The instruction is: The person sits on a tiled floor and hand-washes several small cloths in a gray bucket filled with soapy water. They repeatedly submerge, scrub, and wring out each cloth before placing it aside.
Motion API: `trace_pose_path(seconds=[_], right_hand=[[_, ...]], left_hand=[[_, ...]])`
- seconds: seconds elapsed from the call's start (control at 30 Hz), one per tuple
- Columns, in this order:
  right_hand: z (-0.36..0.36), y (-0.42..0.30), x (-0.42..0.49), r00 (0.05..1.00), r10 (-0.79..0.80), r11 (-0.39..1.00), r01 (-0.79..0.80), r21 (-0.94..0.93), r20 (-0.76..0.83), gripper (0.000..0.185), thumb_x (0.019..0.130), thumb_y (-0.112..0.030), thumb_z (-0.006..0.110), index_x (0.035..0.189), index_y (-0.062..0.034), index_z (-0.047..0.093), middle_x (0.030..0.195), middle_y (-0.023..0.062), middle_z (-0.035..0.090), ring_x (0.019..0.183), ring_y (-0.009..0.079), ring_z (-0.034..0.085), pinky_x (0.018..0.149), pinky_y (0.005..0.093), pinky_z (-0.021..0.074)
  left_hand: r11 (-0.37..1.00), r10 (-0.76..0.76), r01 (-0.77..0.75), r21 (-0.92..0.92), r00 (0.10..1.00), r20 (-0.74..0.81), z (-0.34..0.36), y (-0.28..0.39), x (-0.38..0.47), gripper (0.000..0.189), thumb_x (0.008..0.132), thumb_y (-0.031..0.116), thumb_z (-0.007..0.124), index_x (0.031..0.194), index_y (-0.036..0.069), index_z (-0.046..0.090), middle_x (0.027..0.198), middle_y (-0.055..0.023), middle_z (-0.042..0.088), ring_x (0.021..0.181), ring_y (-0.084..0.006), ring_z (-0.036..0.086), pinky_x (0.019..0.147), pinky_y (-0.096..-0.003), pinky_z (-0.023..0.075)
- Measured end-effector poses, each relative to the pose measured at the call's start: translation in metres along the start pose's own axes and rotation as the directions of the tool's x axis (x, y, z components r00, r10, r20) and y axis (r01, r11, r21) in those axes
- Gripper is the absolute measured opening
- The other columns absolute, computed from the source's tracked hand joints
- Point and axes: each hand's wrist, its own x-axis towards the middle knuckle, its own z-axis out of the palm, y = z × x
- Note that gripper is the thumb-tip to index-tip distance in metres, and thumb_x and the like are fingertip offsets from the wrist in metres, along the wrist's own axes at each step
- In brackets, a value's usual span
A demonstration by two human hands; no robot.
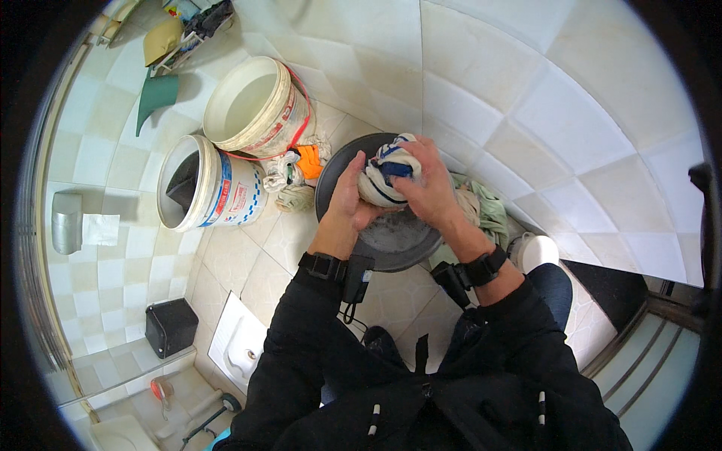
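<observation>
A bunched white cloth with dark blue stripes (383,183) is held between my two hands, above a round dark grey basin (389,237) on the tiled floor. My left hand (352,197) cups the cloth from the left and below, thumb up along its side. On the right, my right hand (426,183) grips the bundle with its fingers over the top and the thumb on the front. The cloth hides part of both hands' fingers. Green and beige cloths (485,211) lie right of the basin, and twisted whitish cloths (282,175) with an orange cloth (309,162) lie left of it.
Two white plastic buckets stand at the left, one with water (276,121), one with a dark item inside (208,186). A squat toilet (237,338), a black bin (172,327) and a white round-topped container (536,253) are around me. Tiled walls (479,90) rise behind the basin.
</observation>
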Motion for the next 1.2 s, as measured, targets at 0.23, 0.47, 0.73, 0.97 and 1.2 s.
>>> trace_pose_path(seconds=[0.23,0.47,0.73,0.97,1.2], right_hand=[[0.0,-0.027,0.01,0.96,-0.255,0.956,0.268,-0.117,0.115,0.049,0.061,-0.006,0.069,0.109,-0.0102,0.061,0.123,0.0188,0.047,0.115,0.0417,0.047,0.098,0.0441,0.0414],[0.009,-0.057,0.018,0.685,-0.654,0.669,0.722,-0.176,0.321,0.036,0.053,-0.006,0.071,0.088,-0.0065,0.059,0.108,0.0147,0.05,0.108,0.038,0.051,0.092,0.0489,0.0432],[0.021,-0.057,0.016,0.397,-0.728,0.414,0.905,-0.103,0.559,0.019,0.063,-0.017,0.064,0.079,-0.0058,0.063,0.089,0.0073,0.054,0.093,0.0278,0.052,0.083,0.0442,0.0435],[0.035,-0.035,-0.005,0.213,-0.609,0.261,0.963,-0.06,0.764,0.02,0.07,-0.021,0.062,0.077,-0.0027,0.067,0.089,0.0051,0.057,0.091,0.0255,0.053,0.086,0.0455,0.0441],[0.048,-0.013,-0.022,0.131,-0.469,0.19,0.981,-0.045,0.873,0.025,0.072,-0.021,0.061,0.081,0.0003,0.07,0.088,0.0072,0.059,0.091,0.0265,0.055,0.087,0.048,0.044]], left_hand=[[0.987,0.078,-0.079,0.142,0.997,0.014,0.008,0.025,0.014,0.031,0.094,0.033,0.052,0.112,0.009,0.06,0.104,-0.0094,0.066,0.095,-0.0239,0.064,0.083,-0.0413,0.0525],[0.891,-0.005,-0.024,0.453,0.998,0.061,0.043,0.063,-0.003,0.02,0.091,0.026,0.059,0.092,0.007,0.064,0.084,-0.0048,0.066,0.077,-0.0166,0.063,0.068,-0.0324,0.0517],[0.156,-0.235,-0.111,0.982,0.961,0.146,0.074,0.096,0.015,0.026,0.083,0.03,0.067,0.074,0.006,0.067,0.061,-0.0032,0.058,0.057,-0.0145,0.053,0.053,-0.0302,0.0444],[-0.131,-0.24,-0.14,0.981,0.965,0.106,0.074,0.061,0.016,0.026,0.076,0.023,0.069,0.062,0.001,0.067,0.055,-0.0033,0.058,0.055,-0.0098,0.05,0.056,-0.0279,0.0412],[-0.274,-0.067,-0.1,0.957,0.994,0.084,0.051,0.031,0.023,0.022,0.067,0.025,0.067,0.061,0.004,0.069,0.06,-0.0166,0.063,0.059,-0.0317,0.063,0.06,-0.0377,0.051]])
